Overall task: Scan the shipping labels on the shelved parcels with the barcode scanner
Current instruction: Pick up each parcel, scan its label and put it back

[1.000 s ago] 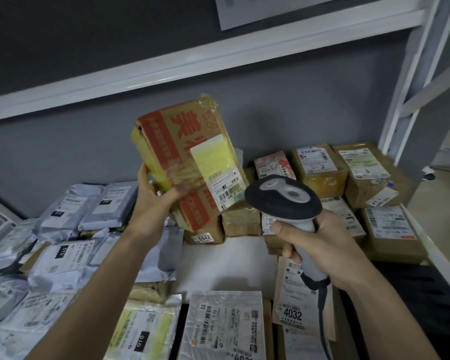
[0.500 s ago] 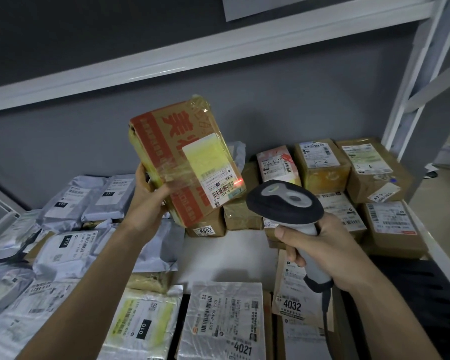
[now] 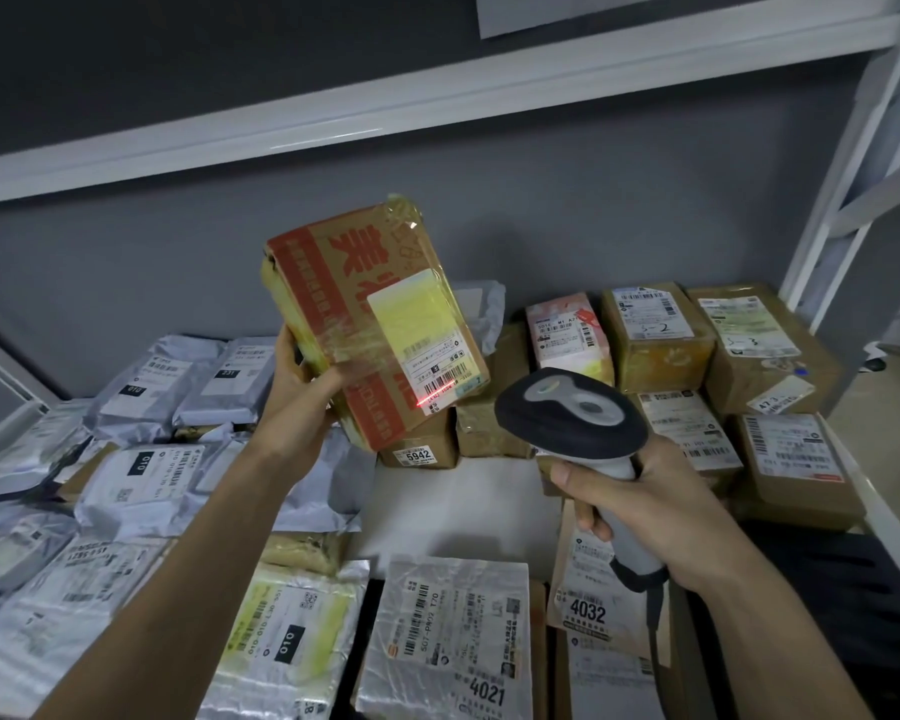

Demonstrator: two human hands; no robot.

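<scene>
Left hand (image 3: 302, 392) grips taped box (image 3: 370, 324), right hand (image 3: 640, 506) grips scanner (image 3: 572, 415); red beam on label (image 3: 432, 345), many shelf (image 3: 453, 511) parcels left

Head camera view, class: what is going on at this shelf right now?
A person is scanning parcels. The left hand holds a taped cardboard box up, tilted, above the shelf. The right hand grips a barcode scanner aimed at the box. A red scan line falls across the lower edge of the box's shipping label, by the barcode. Other labelled boxes and grey mailer bags lie on the shelf.
</scene>
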